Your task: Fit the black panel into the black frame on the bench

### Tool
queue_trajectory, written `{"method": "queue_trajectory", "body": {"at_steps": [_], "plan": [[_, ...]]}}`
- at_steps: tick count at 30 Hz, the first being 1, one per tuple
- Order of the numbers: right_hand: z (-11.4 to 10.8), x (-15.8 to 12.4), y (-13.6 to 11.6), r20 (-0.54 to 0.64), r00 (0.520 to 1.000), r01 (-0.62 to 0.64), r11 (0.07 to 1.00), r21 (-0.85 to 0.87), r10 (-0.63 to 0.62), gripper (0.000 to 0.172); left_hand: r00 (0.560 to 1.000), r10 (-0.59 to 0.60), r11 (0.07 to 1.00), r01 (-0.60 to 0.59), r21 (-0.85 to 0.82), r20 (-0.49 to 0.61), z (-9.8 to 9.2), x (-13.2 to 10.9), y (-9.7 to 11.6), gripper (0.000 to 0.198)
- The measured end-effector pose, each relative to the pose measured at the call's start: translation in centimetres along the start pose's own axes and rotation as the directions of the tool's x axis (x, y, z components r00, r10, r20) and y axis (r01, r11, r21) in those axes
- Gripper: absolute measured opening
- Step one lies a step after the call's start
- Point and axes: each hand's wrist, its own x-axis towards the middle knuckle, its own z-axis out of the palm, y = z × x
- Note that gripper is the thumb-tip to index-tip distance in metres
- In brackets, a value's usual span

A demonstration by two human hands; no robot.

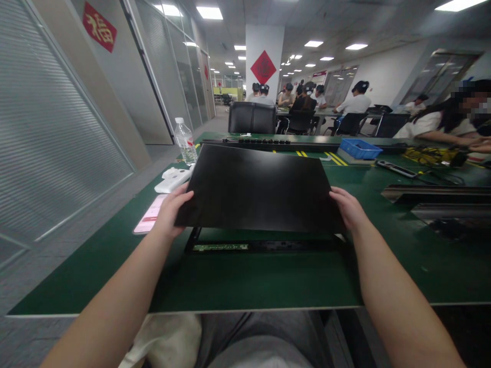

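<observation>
A large flat black panel [257,186] is lifted at its near edge above a black frame [264,246] that lies on the green table mat [245,286]. My left hand [171,212] grips the panel's near left corner, thumb on top. My right hand [347,207] grips the near right corner the same way. A strip of green circuit board [220,247] shows inside the frame under the panel's raised edge. The panel's far edge rests lower, toward the table's middle.
A pink phone [150,214] and a white device [172,180] lie left of the panel, with a water bottle [184,140] behind. A blue tray [359,148], cables and dark metal bars [441,197] sit to the right. Seated people work at the right and at far tables.
</observation>
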Motion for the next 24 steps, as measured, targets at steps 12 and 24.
{"method": "queue_trajectory", "body": {"at_steps": [12,24], "plan": [[-0.3,-1.0,-2.4,0.037,0.996,-0.089,0.933,0.348,0.081,0.024,0.999,-0.051,0.977,0.049,0.206,0.004,-1.4,2.0,-1.9,0.048],[0.4,0.6,-1.4,-0.589,0.801,0.422,0.795,0.435,-0.103,0.049,0.983,0.053,0.433,-0.180,0.883,0.174,-2.6,2.5,-2.8,0.050]]}}
